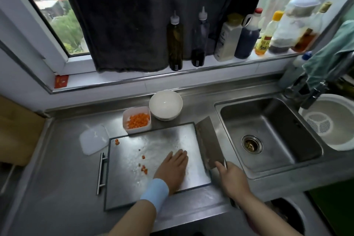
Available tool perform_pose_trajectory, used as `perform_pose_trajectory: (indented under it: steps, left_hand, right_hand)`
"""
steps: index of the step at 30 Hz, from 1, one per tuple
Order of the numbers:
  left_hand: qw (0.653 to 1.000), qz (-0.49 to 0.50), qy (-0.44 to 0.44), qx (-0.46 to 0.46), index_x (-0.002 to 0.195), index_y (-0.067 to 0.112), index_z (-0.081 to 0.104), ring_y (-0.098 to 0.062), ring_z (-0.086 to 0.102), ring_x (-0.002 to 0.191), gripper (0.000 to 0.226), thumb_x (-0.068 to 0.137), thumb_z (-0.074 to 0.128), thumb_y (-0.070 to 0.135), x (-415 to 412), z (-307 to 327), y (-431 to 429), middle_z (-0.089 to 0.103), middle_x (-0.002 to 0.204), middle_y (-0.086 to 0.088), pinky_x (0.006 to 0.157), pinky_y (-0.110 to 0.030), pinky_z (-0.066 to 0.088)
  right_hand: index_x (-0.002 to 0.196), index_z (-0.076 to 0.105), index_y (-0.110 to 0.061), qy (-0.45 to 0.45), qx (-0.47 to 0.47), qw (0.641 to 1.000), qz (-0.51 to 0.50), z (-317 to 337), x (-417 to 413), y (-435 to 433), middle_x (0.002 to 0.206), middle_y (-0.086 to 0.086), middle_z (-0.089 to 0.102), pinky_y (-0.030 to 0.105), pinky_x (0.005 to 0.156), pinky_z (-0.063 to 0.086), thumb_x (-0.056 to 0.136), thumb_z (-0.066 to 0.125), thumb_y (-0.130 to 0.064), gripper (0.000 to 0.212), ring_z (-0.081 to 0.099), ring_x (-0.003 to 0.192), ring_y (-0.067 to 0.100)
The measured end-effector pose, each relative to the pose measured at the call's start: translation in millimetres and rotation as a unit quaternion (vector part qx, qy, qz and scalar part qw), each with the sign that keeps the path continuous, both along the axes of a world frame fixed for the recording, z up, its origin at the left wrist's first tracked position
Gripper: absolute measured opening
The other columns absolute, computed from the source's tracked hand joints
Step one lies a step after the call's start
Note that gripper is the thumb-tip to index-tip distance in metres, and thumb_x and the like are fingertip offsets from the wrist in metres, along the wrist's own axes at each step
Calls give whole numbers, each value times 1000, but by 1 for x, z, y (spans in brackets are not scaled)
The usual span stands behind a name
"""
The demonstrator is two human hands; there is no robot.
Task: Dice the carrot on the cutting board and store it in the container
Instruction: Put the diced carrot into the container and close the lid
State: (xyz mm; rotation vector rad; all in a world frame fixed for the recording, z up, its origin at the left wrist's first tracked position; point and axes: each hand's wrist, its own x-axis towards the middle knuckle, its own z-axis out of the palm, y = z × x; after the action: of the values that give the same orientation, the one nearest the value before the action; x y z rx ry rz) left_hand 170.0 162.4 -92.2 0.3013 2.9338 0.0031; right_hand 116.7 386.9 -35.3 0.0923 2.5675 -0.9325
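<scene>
Orange carrot dice [138, 120] mostly sit in the container [138, 130], so gathering seems underway: the flat, straight-fingered left hand [172, 168] should sweep stray pieces [144, 169] across the cutting board [162, 140] toward the cleaver [207, 143] the right hand [232, 177] grips.

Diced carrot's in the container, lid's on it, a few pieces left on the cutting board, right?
No: the head view shows the lid off, lying on the counter left of the open container. The diced carrot inside and pieces on the cutting board are right.
</scene>
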Motion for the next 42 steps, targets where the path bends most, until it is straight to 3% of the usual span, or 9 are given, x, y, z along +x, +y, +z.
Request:
perform_pose_trajectory:
  steps: [5,8,10,15,18,26,32,36,42]
  left_hand:
    - [949,237,94,184,151,18,22,-12,3,146,51,102,22,34,28,10,-43,2,154,11,118,-27,0]
    - [906,366,76,197,153,13,9,-14,-3,147,59,101,27,35,40,12,-63,-2,159,2,118,-28,-4]
    - [897,391,25,205,153,13,-3,-14,-11,146,67,101,29,40,44,8,-70,-12,159,-1,118,-30,-7]
    - [902,349,-2,254,151,15,-13,-8,-18,143,71,101,30,40,42,3,-69,-19,158,0,116,-28,-13]
    - [868,363,29,337,151,23,-12,-3,-17,138,68,102,32,35,47,9,-67,-18,155,11,114,-25,-11]
    - [912,355,14,204,151,15,-15,-12,-21,144,77,92,12,56,45,-6,-101,-23,156,1,116,-31,-14]
    - [904,326,29,276,152,18,-10,-7,-19,143,80,85,6,60,49,-2,-103,-22,155,6,113,-23,-18]
    - [914,280,68,287,152,22,-5,-4,-20,142,73,89,11,55,39,20,-111,-20,156,9,114,-24,-17]
    - [928,222,122,272,153,18,1,-6,-19,143,70,93,16,50,-16,70,-146,-16,156,7,117,-28,-10]
  right_hand:
    - [83,64,-18,-34,-58,997,24,-5,19,-27,77,-4,65,25,60,41,102,51,-40,31,59,73,14]
    - [79,64,-17,-63,-71,995,25,-15,33,-46,76,2,68,32,68,51,101,52,-39,33,65,73,22]
    - [77,61,-15,-103,-82,991,23,-20,45,-62,72,7,68,34,60,53,100,54,-38,34,67,63,26]
    - [80,57,-8,-144,-146,979,-10,-21,75,-108,60,17,64,30,37,43,100,56,-35,34,60,41,30]
    - [75,60,-16,-114,-110,987,18,-28,88,-136,61,11,67,36,44,53,96,58,-42,34,64,46,29]
    - [78,60,-18,-141,-103,983,60,-30,109,-181,65,8,67,34,51,55,97,55,-43,32,66,51,27]
    - [71,58,-17,-186,-181,963,66,-12,109,-186,49,11,56,31,44,42,100,52,-34,34,52,38,26]
    - [65,64,-30,-147,-179,972,36,-4,105,-190,49,3,58,37,52,45,88,57,-49,30,52,42,22]
    - [55,57,-26,-72,-190,979,24,31,59,-223,49,-1,56,30,54,39,98,55,-30,43,52,50,17]
